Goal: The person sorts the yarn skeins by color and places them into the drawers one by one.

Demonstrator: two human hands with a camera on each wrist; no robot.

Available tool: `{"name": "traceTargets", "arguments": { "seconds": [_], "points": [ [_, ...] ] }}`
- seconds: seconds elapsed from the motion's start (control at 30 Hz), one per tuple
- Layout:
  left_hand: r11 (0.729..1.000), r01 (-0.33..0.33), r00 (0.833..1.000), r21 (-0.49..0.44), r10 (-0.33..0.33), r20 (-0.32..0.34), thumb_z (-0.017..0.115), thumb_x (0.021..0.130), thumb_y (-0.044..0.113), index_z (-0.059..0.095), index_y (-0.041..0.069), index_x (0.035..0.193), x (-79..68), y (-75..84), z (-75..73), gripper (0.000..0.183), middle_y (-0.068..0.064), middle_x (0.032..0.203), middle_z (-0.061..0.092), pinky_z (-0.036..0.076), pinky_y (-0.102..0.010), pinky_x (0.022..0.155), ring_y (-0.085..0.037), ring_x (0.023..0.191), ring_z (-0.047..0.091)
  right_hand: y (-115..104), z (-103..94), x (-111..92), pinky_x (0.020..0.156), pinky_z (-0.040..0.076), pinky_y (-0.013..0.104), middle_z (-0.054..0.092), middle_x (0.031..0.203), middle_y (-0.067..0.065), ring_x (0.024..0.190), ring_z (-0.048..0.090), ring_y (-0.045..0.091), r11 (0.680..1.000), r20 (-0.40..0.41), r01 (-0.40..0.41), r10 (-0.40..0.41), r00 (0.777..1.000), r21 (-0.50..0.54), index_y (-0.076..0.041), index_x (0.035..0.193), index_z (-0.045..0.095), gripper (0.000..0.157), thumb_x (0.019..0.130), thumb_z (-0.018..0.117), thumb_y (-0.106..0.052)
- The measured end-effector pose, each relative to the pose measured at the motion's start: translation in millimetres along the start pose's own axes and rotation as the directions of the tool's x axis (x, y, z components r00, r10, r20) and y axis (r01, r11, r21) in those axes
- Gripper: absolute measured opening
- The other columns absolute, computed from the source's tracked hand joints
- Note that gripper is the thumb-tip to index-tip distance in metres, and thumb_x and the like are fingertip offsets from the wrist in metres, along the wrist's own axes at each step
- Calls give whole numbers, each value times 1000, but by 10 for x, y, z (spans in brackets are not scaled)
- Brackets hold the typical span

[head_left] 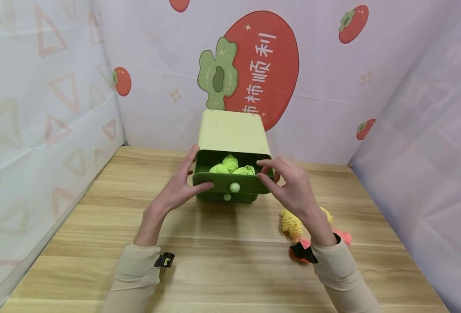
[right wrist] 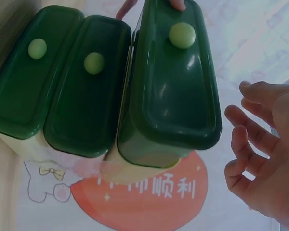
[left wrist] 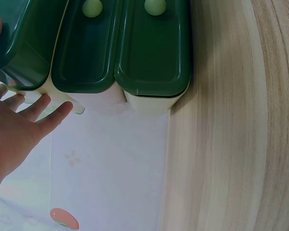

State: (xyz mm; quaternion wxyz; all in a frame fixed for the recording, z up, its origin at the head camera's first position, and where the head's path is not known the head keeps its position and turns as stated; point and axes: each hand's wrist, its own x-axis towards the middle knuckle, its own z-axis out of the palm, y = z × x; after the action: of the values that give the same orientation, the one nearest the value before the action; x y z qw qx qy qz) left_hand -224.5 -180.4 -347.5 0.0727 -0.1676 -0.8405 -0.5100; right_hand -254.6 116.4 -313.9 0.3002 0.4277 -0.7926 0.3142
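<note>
A small cabinet with a cream top and dark green drawers stands at the back of the table. Its top drawer is pulled part way out, and light green yarn balls lie inside. Two lower drawers are closed in the right wrist view. My left hand lies along the cabinet's left side, its fingers extended and the thumb on the drawer front. Beside the drawer's right end is my right hand, fingers loosely bent; the right wrist view shows a gap between this hand and the drawer.
Yellow yarn and pink yarn lie on the wooden table at the right, partly hidden by my right forearm. A cloth backdrop with printed fruit rises behind the cabinet, with cloth walls on both sides.
</note>
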Motion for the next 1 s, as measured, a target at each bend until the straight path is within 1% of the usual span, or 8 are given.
{"name": "traceTargets", "arguments": {
  "seconds": [0.1,0.2,0.4,0.6,0.77,0.87,0.93,1.0],
  "points": [
    [1000,0,1000,2,0,-1,76,89,24,3,15,161,0,10,1,103,-1,169,-1,29,-53,121,-21,156,5,-54,36,-15,52,39,14,69,80,-2,58,49,5,999,32,35,-35,999,-6,-9,111,72,30,83,79,-6],
    [1000,6,1000,-1,-6,-4,76,89,24,4,16,162,-3,13,-1,103,1,169,-2,29,-53,121,-22,155,7,-100,89,-26,47,39,15,69,76,-4,53,46,2,997,94,68,-65,993,-29,-10,111,72,29,83,79,-10],
    [1000,-2,1000,-5,2,-14,77,88,22,6,14,161,-2,22,1,102,-6,169,1,31,-53,119,-27,155,12,-142,227,-89,45,37,14,67,71,-10,50,45,-1,991,179,113,-99,979,-68,-16,121,69,38,84,79,-16],
    [1000,-1,1000,-14,1,-10,77,88,22,6,13,161,7,3,4,102,-1,169,0,30,-56,119,-24,155,8,-138,391,-146,50,43,17,66,69,-9,56,53,0,990,191,133,-121,974,-48,-18,119,70,36,85,79,-17],
    [1000,-4,1000,-25,4,-13,77,88,22,6,14,161,19,-20,10,102,2,169,0,30,-55,119,-22,155,8,-117,501,-161,51,41,18,61,67,-8,55,51,5,989,170,125,-112,979,-72,-18,113,72,27,86,77,-14],
    [1000,-5,1000,-20,4,-13,76,89,22,6,14,161,16,-11,8,101,0,169,0,31,-53,119,-22,155,8,-110,534,-157,51,41,19,60,67,-8,54,51,9,991,152,111,-98,983,-76,-18,112,73,26,87,76,-12],
    [1000,-4,1000,-16,4,-12,76,89,21,6,13,161,16,-11,4,101,-1,169,0,31,-54,119,-23,155,8,-101,548,-153,51,41,19,60,67,-8,54,51,8,991,142,108,-96,985,-76,-18,112,73,25,88,75,-13],
    [1000,-5,1000,-9,5,-15,76,89,22,6,15,161,39,-76,11,101,0,169,0,32,-54,119,-22,155,8,-97,554,-144,51,41,19,60,67,-8,55,50,6,990,131,113,-102,986,-79,-18,112,73,25,87,76,-14]
  ]
}}
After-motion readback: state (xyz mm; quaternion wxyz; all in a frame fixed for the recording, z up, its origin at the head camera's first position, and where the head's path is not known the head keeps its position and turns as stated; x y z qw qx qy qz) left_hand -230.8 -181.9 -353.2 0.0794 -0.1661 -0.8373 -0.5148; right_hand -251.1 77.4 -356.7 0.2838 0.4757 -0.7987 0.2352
